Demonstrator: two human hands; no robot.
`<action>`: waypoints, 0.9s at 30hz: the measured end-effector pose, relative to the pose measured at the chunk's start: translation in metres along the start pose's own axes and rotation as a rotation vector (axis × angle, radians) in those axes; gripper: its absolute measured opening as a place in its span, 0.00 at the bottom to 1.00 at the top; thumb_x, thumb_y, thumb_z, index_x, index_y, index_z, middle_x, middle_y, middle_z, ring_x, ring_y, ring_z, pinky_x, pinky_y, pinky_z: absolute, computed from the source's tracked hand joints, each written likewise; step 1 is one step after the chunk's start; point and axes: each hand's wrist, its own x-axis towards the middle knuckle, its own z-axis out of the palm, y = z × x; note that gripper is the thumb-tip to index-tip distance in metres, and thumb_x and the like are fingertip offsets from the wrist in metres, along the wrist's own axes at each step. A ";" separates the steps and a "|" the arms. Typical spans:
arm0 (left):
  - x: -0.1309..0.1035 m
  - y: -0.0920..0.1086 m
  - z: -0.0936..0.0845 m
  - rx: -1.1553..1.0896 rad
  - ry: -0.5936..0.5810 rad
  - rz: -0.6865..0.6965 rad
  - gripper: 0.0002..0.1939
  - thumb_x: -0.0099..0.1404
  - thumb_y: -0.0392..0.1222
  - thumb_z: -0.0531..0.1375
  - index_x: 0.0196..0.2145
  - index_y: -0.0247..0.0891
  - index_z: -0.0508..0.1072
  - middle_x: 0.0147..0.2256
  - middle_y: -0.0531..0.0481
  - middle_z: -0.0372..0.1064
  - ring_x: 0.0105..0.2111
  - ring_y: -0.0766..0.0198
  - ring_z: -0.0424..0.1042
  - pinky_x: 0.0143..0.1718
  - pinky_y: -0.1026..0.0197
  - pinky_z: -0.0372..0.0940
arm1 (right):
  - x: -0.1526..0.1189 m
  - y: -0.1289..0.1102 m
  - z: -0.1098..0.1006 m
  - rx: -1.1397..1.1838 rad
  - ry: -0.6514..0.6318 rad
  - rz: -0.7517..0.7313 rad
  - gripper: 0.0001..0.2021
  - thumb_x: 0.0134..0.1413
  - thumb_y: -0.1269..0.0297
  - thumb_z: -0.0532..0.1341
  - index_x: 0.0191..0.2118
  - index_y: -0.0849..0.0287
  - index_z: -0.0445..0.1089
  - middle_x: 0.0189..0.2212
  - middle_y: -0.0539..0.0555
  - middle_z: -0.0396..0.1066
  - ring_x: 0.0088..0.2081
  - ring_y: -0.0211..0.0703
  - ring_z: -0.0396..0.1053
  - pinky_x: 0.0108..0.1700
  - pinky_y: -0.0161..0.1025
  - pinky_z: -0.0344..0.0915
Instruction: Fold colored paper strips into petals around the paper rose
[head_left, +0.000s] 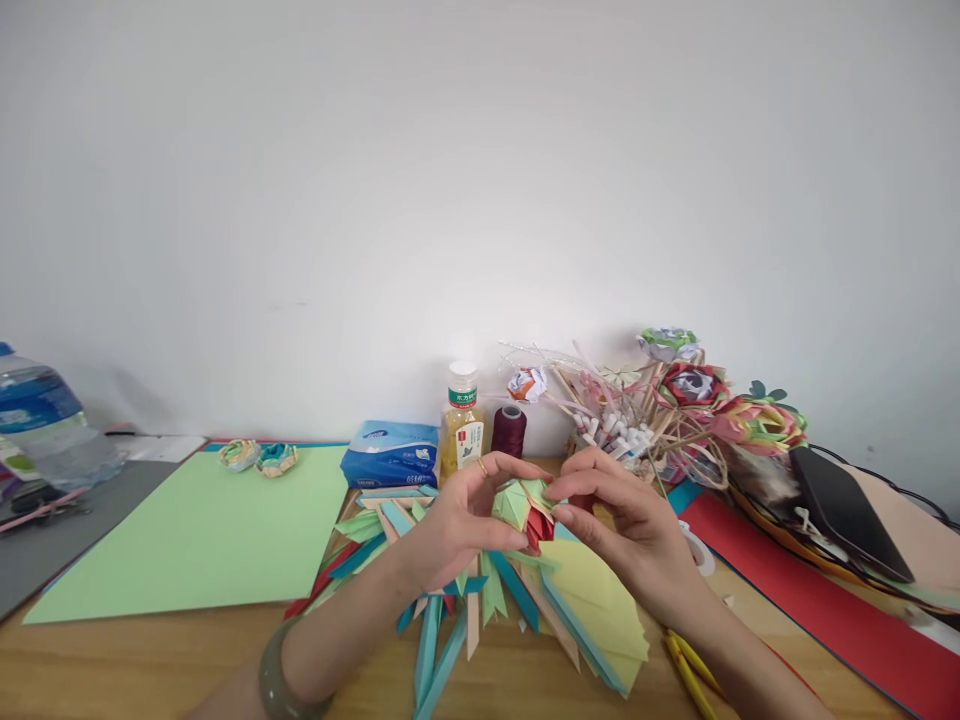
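Observation:
Between my two hands, above the middle of the table, is a folded paper flower with pale green outer petals and red folds beneath. My left hand holds it from the left, thumb below and fingers curled over the top. On its right edge, my right hand pinches a petal between thumb and fingertips. Below both hands lie many folded paper strips in blue, green, peach and red. Beside them is a fan of yellow paper sheets. The side of the flower behind my fingers is hidden.
Two small paper flowers rest on a green sheet at left. Behind stand a blue tissue pack, a drink bottle and a maroon thread spool. Paper flowers on stems, a red sheet and yellow-handled scissors are at right.

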 end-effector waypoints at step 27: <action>0.001 -0.003 -0.005 -0.154 -0.163 -0.109 0.22 0.44 0.31 0.69 0.39 0.38 0.73 0.33 0.52 0.69 0.27 0.67 0.72 0.26 0.66 0.70 | 0.001 0.008 -0.002 0.272 -0.022 0.163 0.05 0.51 0.59 0.65 0.31 0.53 0.77 0.30 0.52 0.64 0.31 0.39 0.64 0.31 0.35 0.62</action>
